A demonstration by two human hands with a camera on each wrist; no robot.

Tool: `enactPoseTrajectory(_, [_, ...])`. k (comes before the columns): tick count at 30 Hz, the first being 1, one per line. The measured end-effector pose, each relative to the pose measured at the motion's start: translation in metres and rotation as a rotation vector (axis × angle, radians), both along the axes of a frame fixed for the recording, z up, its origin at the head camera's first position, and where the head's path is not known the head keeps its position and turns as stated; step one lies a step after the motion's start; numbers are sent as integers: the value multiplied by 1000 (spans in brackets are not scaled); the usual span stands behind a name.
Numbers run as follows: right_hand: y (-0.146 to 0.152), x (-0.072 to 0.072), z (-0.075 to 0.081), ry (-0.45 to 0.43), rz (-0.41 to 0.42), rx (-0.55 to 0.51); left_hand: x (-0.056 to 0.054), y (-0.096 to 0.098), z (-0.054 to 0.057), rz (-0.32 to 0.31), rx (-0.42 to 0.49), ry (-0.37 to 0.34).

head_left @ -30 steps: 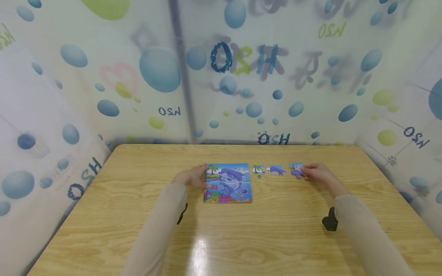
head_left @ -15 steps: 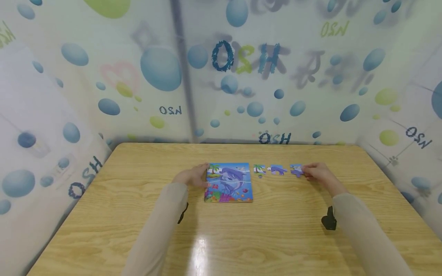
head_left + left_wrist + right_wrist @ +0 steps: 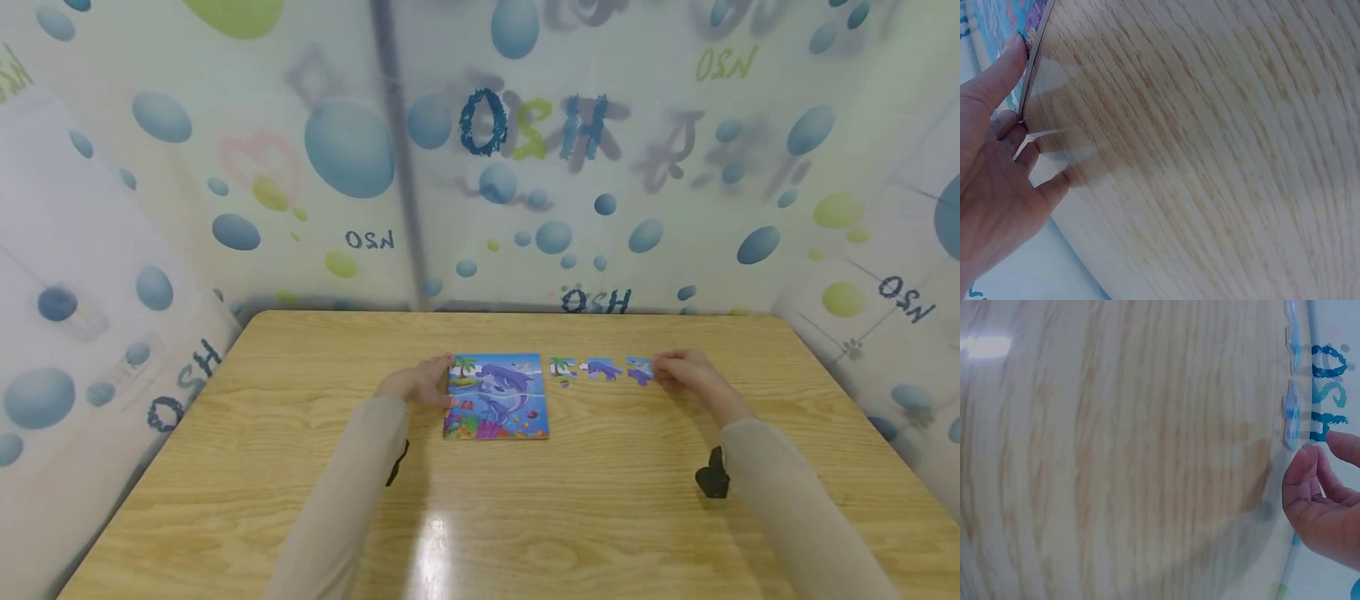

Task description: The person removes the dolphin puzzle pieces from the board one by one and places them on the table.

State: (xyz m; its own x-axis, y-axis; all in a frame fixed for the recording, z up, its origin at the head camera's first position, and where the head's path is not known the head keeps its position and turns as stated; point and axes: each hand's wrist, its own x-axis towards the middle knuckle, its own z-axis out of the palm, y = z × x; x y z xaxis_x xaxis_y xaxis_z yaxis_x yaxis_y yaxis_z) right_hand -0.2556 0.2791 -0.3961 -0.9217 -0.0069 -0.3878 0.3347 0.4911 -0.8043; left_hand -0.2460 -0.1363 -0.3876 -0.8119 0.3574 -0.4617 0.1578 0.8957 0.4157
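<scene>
My left hand (image 3: 416, 383) is at the left edge of a square dolphin puzzle (image 3: 498, 400). In the left wrist view its thumb (image 3: 1010, 69) lies over the puzzle's face, with the other fingers bent at the edge. To the right, three loose jigsaw pieces lie in a row: a palm-tree piece (image 3: 562, 368), a purple dolphin piece (image 3: 602, 369) and a blue and purple piece (image 3: 640, 370). My right hand (image 3: 686, 372) is at the right side of that last piece. The right wrist view shows its thumb and forefinger slightly parted beside the piece (image 3: 1291, 415).
Everything lies on a wood-grain table (image 3: 525, 517). A wall covering (image 3: 480, 233) with blue and green spots and mirrored lettering rises behind the far edge and at both sides. Light glares off the table near the front.
The blue and purple piece has slid a little left, toward the dolphin piece, and turned slightly. My right fingers cover less of it now. The left hand and dolphin puzzle stay put.
</scene>
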Motion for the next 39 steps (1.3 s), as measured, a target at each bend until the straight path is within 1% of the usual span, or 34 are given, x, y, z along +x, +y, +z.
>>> enactPoseTrajectory(3, [-7,-3,2,6,24,40,0,0,0,-2,-3,3])
enactPoseTrajectory(5, [-13,-4,3,18,42,47,0,-1,-1,-9,-6,7])
enactPoseTrajectory(7, [-19,-6,3,32,69,29,0,-1,-1,-16,-11,8])
enactPoseTrajectory(11, [-32,-9,4,48,97,-18,1,0,0,-18,-30,2])
enactPoseTrajectory(18, [-58,-11,7,39,145,7,3,2,3,-12,-21,-5])
enactPoseTrajectory(23, [-78,-12,7,48,167,-6,4,2,3,-6,-12,-5])
enactPoseTrajectory(25, [-85,-12,8,51,185,-28,3,1,3,-9,-16,0])
enactPoseTrajectory(31, [-107,-11,9,44,226,-38,2,1,2,-19,-17,4])
enactPoseTrajectory(39, [-132,-15,8,10,283,-42,4,1,3,-13,-19,7])
